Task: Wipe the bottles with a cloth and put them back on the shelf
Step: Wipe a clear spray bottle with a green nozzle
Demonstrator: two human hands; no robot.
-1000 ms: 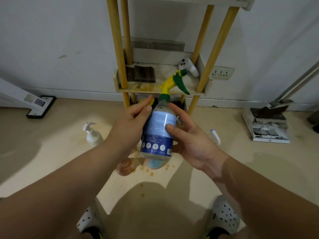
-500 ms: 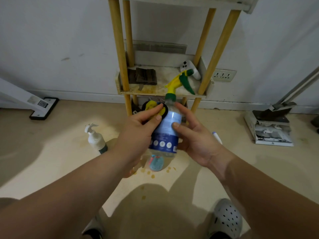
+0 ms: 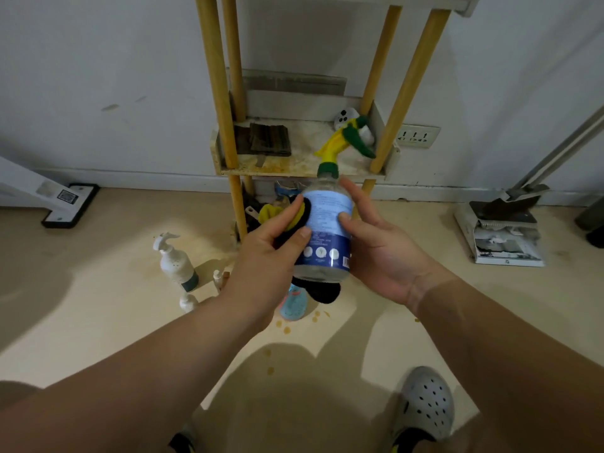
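Now, from the left: a white pump bottle (image 3: 175,261) stands on the floor (image 3: 98,289) at about eight o'clock from what I hold, with two smaller bottles just beside it, all still off the shelf.

My left hand (image 3: 268,259) has slid down since a second ago, from the shoulder of the spray bottle (image 3: 327,230) toward the middle of its label. Its fingers (image 3: 286,217) are curled over the black and yellow cloth (image 3: 302,209) and press it against the bottle's nine o'clock side, thumb on the label. The cloth was all but hidden under that hand before and now shows plainly. A black end, seemingly the same cloth, hangs under the base at six o'clock. I take that as a wiping stroke under way, so this bottle is not finished.

My right hand (image 3: 382,256) grips the three o'clock side as before, thumb across the label and fingers wrapped behind. The bottle is in the air, tilted slightly right, and has drifted a little toward one o'clock.

The shelf (image 3: 294,166) lies beyond at twelve o'clock. Its middle tier has bare room between a dark folded thing and a white controller (image 3: 347,116).
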